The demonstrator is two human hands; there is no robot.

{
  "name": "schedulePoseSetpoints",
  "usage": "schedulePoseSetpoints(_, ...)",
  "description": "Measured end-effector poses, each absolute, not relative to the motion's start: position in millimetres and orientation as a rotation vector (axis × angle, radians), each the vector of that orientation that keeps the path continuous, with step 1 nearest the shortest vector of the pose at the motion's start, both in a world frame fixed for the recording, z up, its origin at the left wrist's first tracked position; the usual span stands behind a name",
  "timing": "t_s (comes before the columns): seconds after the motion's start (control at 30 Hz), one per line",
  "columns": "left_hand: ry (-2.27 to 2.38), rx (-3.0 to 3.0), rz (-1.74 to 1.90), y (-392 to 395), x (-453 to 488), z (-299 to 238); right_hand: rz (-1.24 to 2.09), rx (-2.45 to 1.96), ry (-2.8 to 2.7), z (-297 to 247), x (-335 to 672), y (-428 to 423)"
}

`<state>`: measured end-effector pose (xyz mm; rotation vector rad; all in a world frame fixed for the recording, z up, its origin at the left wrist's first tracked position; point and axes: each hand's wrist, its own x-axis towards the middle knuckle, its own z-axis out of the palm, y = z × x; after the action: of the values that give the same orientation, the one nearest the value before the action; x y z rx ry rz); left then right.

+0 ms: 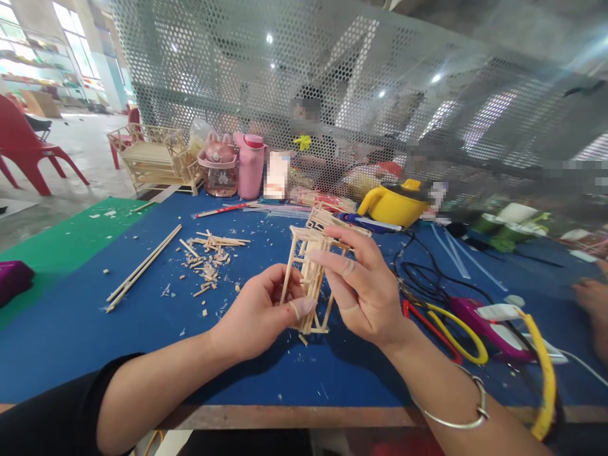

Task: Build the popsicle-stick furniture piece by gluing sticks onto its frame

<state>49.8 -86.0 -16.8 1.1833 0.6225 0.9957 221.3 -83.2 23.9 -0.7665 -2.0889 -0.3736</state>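
A small openwork model made of thin wooden sticks (308,278) stands tilted above the blue table covering, between my two hands. My left hand (266,310) grips its lower left side, with the thumb in front and the other fingers partly hidden behind the sticks. From the right, my right hand (365,285) has its fingers bent against the upper part of the model, and pale wrapping covers some fingertips. What the right thumb touches is hidden. Left of the model lie a heap of cut stick scraps (211,253) and two long sticks (145,267).
At right are scissors (458,335) with red and yellow handles, a purple tool (494,326) and black cables. Behind stand a yellow pot (396,204), a pink bottle (250,168), a rabbit-eared jar (220,166) and a larger stick structure (159,155). Another person's hand (591,301) is at far right.
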Motion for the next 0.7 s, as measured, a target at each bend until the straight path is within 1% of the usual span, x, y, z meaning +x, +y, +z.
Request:
schedulePoseSetpoints(0.17, 0.601, 1.19, 0.993, -86.0, 49.9, -10.6, -0.316, -0.779, -2.101, 24.6, 219.7, -76.4)
schedulePoseSetpoints(0.43, 0.617, 1.1, 0.981, -83.7, 49.8, -8.6, -0.336, -0.765, -2.073, 21.0, 219.9, -75.3)
schedulePoseSetpoints(0.7, 0.665, 1.046, 0.994, -82.3, 52.1, -7.9, -0.279, -0.774, -2.067, 18.6, 221.0, -75.5)
